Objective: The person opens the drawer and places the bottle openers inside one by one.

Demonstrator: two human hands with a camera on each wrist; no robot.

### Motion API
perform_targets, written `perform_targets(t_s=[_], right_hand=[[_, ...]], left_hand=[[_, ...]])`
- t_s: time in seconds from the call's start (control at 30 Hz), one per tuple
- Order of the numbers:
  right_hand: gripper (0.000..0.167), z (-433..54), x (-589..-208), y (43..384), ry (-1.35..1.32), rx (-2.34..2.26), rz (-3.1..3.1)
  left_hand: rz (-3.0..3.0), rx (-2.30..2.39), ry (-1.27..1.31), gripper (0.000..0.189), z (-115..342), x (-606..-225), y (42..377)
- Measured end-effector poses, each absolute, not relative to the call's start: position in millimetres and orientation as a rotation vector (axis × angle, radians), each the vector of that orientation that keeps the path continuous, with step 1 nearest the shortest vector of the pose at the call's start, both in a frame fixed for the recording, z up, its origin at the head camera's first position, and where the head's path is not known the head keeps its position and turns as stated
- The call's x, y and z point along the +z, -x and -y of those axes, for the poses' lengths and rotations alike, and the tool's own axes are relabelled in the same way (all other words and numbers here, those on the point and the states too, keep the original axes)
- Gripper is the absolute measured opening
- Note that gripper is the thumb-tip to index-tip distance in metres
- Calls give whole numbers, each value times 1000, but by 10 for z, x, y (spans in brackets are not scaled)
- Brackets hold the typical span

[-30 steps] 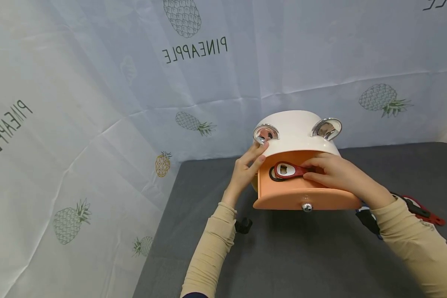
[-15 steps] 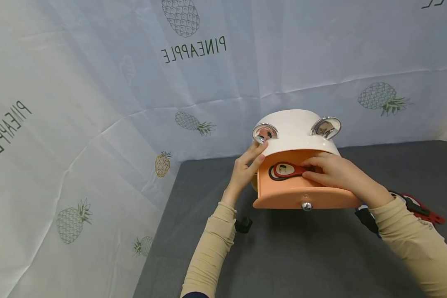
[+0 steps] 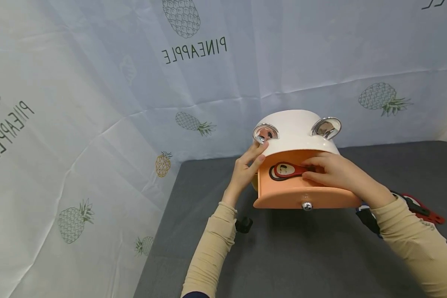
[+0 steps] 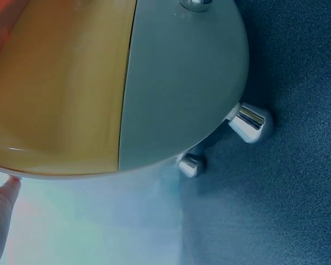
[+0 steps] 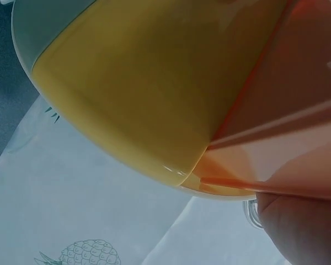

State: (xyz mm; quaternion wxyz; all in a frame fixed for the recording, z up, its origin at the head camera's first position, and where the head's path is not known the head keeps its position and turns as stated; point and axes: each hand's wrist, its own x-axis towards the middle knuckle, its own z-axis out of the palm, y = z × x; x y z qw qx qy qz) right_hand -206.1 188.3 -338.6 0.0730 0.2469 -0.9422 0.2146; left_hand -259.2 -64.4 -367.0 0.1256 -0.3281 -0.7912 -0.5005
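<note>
Right hand (image 3: 331, 173) pinches the red bottle opener (image 3: 292, 170) in the orange drawer (image 3: 279, 200)—seemingly positioning it; left hand (image 3: 243, 171), fingers loosely extended, touches the white cabinet (image 3: 296, 131)—steadiness likely matters next.

Cabinet (image 3: 296, 128) on the bench (image 3: 301, 260), cloth (image 3: 246, 78) hanging behind.
The top drawer (image 3: 283, 199) juts forward from the cabinet, with a bottle opener (image 3: 288, 170) in its left half. The left hand (image 3: 243, 170) is at the cabinet's left side, the right hand (image 3: 335, 170) in the drawer at the bottle opener's right end. Other tools (image 3: 426, 214) lie on the bench at right, beside the right sleeve (image 3: 413, 238).
</note>
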Motion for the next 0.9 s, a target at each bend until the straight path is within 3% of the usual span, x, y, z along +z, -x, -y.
perform_targets(t_s=[0.27,0.6,0.9], right_hand=[[33,-1916,-3391,2018,-725,764,2800],[31,-1971,-3372,1930,-699,854,2770],[26,-2033,-3358,1880,-657,870,2688]], left_hand=[[2308,-1460,958,39,648,-3683,2592],[2263,-1459,975,40,643,-3983,2883],[2257,-1456,978,62,648,-3981,2866]])
